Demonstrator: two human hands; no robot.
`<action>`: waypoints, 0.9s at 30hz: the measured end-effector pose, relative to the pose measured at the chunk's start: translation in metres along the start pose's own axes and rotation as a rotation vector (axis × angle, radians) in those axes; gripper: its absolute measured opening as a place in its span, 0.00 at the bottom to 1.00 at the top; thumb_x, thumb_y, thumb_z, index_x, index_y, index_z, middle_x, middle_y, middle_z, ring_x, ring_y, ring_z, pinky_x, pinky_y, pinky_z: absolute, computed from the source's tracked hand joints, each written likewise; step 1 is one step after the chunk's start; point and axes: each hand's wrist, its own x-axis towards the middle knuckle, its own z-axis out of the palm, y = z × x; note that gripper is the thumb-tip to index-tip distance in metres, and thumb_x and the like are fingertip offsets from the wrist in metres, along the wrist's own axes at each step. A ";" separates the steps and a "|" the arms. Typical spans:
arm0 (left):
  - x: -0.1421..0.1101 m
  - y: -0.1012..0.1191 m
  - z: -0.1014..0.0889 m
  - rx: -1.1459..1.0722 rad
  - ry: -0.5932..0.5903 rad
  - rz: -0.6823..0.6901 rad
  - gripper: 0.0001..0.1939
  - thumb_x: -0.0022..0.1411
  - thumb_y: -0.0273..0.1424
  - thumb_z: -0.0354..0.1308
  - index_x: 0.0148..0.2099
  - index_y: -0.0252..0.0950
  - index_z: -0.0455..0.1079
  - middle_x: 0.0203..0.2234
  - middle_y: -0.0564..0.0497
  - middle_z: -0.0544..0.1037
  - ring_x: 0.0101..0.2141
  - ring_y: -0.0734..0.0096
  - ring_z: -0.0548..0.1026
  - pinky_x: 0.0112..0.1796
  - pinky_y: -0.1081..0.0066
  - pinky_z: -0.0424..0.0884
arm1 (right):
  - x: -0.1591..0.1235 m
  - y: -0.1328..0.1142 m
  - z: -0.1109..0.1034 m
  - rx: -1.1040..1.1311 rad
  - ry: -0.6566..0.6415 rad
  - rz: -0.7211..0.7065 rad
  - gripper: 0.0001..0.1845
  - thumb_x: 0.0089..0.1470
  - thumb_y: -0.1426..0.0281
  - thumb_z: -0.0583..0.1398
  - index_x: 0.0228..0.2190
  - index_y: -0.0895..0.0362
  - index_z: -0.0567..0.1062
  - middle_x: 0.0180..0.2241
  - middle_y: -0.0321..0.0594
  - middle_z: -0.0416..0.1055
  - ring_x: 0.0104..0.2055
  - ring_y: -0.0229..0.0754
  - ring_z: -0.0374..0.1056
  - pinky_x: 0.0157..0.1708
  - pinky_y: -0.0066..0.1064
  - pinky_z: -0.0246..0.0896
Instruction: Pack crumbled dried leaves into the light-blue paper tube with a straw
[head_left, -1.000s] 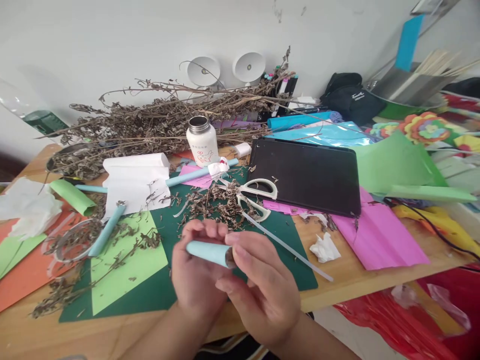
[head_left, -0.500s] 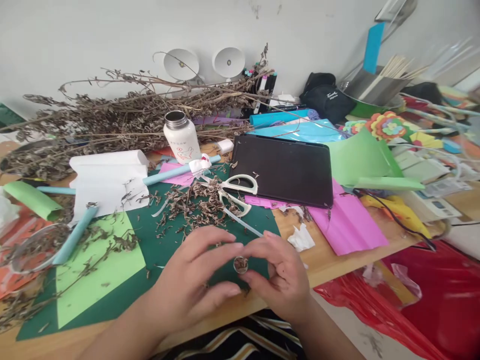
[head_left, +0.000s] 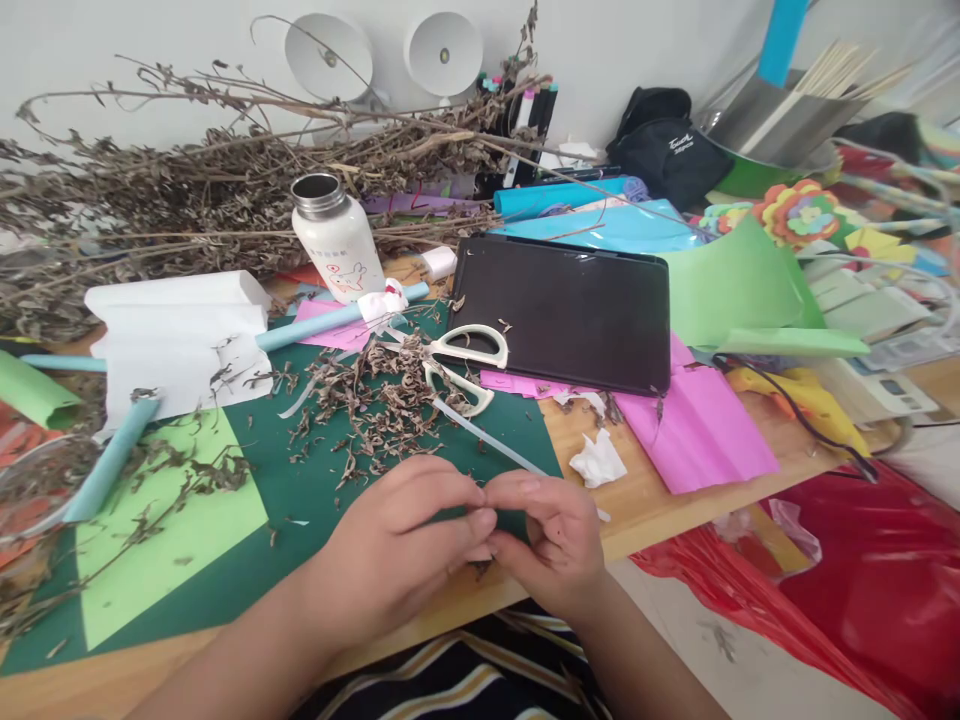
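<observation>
My left hand (head_left: pixel 424 535) and my right hand (head_left: pixel 551 530) meet at the front edge of the green cutting mat (head_left: pixel 525 440), thumbs and fingertips pinched together. Between them is a small tube packed with dried leaves, now almost wholly hidden by the fingers. Just beyond the hands a pile of crumbled dried leaves (head_left: pixel 382 405) covers part of the mat. White-handled scissors (head_left: pixel 469 350) lie with their blades in that pile. A narrow translucent strip (head_left: pixel 487 437) runs from the scissors toward my right hand, passing behind it.
A black tablet (head_left: pixel 562 315) lies behind the scissors; a white open bottle (head_left: pixel 337 240) stands left of it. Dried branches (head_left: pixel 187 190) fill the back. Pale blue tubes (head_left: pixel 112 460), green paper (head_left: pixel 172 530), pink paper (head_left: pixel 697 430) and crumpled tissue (head_left: pixel 598 460) lie around.
My left fingers and thumb have closed in against my right fingertips, covering the tube's leaf-filled round end that showed before. The camera view has shifted slightly downward.
</observation>
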 end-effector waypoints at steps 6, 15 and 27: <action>0.002 0.009 0.004 -0.044 -0.035 -0.061 0.10 0.51 0.21 0.55 0.38 0.32 0.66 0.30 0.45 0.70 0.32 0.67 0.67 0.34 0.67 0.66 | 0.010 -0.006 -0.023 -0.234 -0.198 -0.004 0.18 0.46 0.69 0.57 0.41 0.52 0.60 0.35 0.39 0.69 0.38 0.41 0.65 0.37 0.36 0.61; 0.000 0.015 0.020 -0.285 0.045 -0.355 0.16 0.51 0.24 0.57 0.44 0.37 0.63 0.29 0.48 0.71 0.32 0.69 0.70 0.35 0.71 0.67 | 0.025 -0.002 -0.036 -1.203 -0.353 0.359 0.10 0.48 0.60 0.54 0.30 0.54 0.68 0.35 0.41 0.65 0.37 0.49 0.59 0.33 0.40 0.50; 0.001 0.009 0.021 -0.243 -0.011 -0.212 0.14 0.53 0.30 0.57 0.44 0.36 0.63 0.30 0.46 0.76 0.32 0.68 0.74 0.34 0.74 0.70 | 0.051 -0.026 -0.056 -0.218 0.215 0.228 0.06 0.54 0.68 0.47 0.29 0.52 0.63 0.22 0.33 0.60 0.24 0.37 0.62 0.24 0.32 0.59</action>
